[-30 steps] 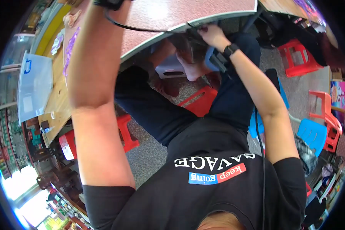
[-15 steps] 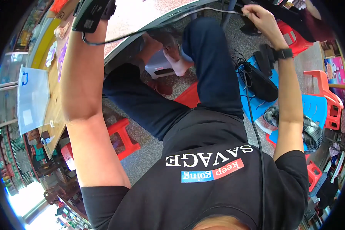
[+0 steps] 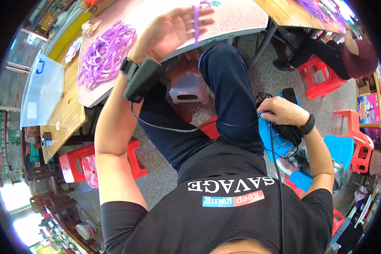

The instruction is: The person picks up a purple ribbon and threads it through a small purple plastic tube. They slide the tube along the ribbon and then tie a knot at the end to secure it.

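My left hand point(image 3: 171, 34) is held palm up over the table edge, fingers stretched out and spread. A narrow purple strip point(image 3: 196, 25) lies across those fingers and hangs down past them. A dark box-shaped device point(image 3: 143, 80) is strapped at my left wrist, and a thin black cable point(image 3: 169, 128) runs from it over my lap. Beside my right knee, my right hand point(image 3: 283, 111) pinches this cable between thumb and fingertips. Under that hand are black items point(image 3: 288, 132) and tangled wires on a blue stool point(image 3: 269, 137).
A heap of purple strips point(image 3: 107, 55) lies on the pale table point(image 3: 237, 17). A clear plastic bin point(image 3: 44, 95) stands at left. Red stools point(image 3: 319, 78) stand around, one with a seated person point(image 3: 360, 59). A grey stool point(image 3: 188, 89) is under the table.
My right hand has come down from the far right to beside my knee, bringing the cable. My left arm has swung right and the left hand now shows, with the purple strip across it.
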`<action>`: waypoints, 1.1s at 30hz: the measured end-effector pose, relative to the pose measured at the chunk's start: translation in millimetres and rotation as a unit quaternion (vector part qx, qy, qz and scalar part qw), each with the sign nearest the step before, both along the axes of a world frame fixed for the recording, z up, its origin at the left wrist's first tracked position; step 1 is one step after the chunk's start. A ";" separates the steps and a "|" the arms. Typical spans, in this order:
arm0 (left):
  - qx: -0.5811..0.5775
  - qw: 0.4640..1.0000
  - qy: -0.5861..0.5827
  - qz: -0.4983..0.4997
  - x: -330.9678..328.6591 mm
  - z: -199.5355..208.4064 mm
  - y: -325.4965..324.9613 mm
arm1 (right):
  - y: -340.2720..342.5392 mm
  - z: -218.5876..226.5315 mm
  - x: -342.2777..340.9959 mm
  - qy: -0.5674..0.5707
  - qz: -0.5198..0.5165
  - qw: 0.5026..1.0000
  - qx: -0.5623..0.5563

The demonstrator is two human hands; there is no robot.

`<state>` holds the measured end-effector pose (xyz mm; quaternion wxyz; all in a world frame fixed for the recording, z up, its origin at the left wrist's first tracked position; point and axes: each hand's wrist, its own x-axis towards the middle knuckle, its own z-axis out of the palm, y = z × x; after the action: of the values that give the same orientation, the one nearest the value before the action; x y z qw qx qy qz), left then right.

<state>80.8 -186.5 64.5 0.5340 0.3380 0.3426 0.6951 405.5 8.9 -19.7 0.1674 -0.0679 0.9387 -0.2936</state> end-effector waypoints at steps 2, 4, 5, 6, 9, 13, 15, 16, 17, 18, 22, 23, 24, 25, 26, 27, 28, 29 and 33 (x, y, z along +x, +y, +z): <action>-0.023 0.999 0.015 0.030 22.4 -2.5 -7.6 | -0.5 15.7 -22.2 0.082 -0.068 0.993 -0.044; -0.011 1.000 -0.005 0.017 27.2 -13.1 -18.6 | -4.5 34.4 -55.2 0.170 -0.129 0.973 -0.091; -0.008 1.000 -0.005 0.017 33.5 -13.1 -18.0 | -4.2 40.6 -70.0 0.169 -0.155 0.962 -0.149; 0.004 0.999 -0.046 0.006 39.9 -13.0 -17.1 | -4.5 45.6 -84.4 0.167 -0.181 0.947 -0.207; 0.031 0.993 -0.114 0.005 41.2 -15.3 -19.4 | -33.1 62.3 -123.0 0.107 -0.135 0.900 -0.400; 0.082 0.979 -0.183 0.028 24.1 -17.2 -20.5 | -51.2 54.4 -150.3 0.037 -0.089 0.878 -0.469; 0.095 0.977 -0.188 0.042 13.1 -18.8 -19.0 | -49.0 46.2 -159.5 -0.045 -0.117 0.802 -0.584; 0.105 0.975 -0.192 0.047 8.7 -20.2 -17.8 | -48.9 44.6 -162.3 -0.049 -0.117 0.802 -0.584; 0.111 0.978 -0.171 0.050 4.9 -22.0 -17.3 | -48.8 43.1 -164.2 -0.048 -0.115 0.779 -0.614; 0.111 0.977 -0.173 0.052 2.0 -24.2 -16.9 | -48.8 41.6 -165.4 -0.047 -0.113 0.755 -0.644; 0.094 0.978 -0.172 0.065 -9.0 -31.5 -16.4 | -51.1 48.8 -166.8 -0.065 -0.123 0.732 -0.667; 0.086 0.980 -0.166 0.070 -10.5 -33.2 -15.4 | -49.0 48.3 -167.3 -0.069 -0.125 0.731 -0.667; 0.084 0.980 -0.168 0.069 -12.3 -35.4 -14.4 | -47.1 47.8 -167.6 -0.073 -0.127 0.730 -0.667; 0.077 0.981 -0.164 0.065 -14.1 -37.6 -13.7 | -46.7 49.3 -168.7 -0.074 -0.128 0.730 -0.668; 0.069 0.983 -0.159 0.061 -15.4 -40.9 -12.3 | -44.9 48.1 -170.9 -0.076 -0.129 0.728 -0.669; 0.066 0.983 -0.162 0.061 -15.7 -45.3 -10.6 | -42.5 45.9 -173.4 -0.078 -0.134 0.720 -0.676; 0.060 0.984 -0.155 0.064 -15.5 -47.4 -10.1 | -41.5 46.4 -175.4 -0.077 -0.138 0.714 -0.682; 0.054 0.985 -0.147 0.067 -15.3 -49.2 -9.3 | -40.8 47.7 -177.2 -0.077 -0.140 0.713 -0.683; 0.007 0.986 -0.137 0.099 -13.3 -58.2 -3.0 | -33.3 42.2 -186.0 -0.084 -0.169 0.709 -0.679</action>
<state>67.5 -189.5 6.2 0.5016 0.2081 0.2930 0.7869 219.6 -24.3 22.5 0.1018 0.0217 0.4639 -0.8797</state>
